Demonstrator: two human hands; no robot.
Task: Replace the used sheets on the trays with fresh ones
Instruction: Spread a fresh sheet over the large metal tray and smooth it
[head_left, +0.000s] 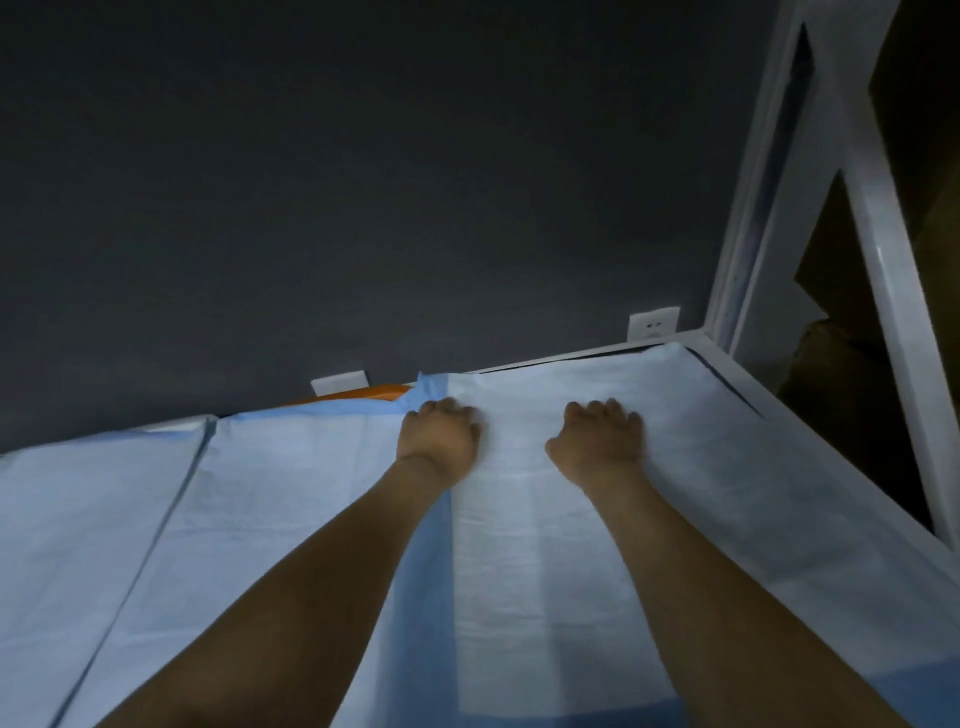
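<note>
Readable text, labels, brands, numbers: none can be read in this view.

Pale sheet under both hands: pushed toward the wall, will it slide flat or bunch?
Likely floppy and thin: the sheet shows fold creases and its far-left corner curls up beside the left hand. Probably light, so it would bunch.
</note>
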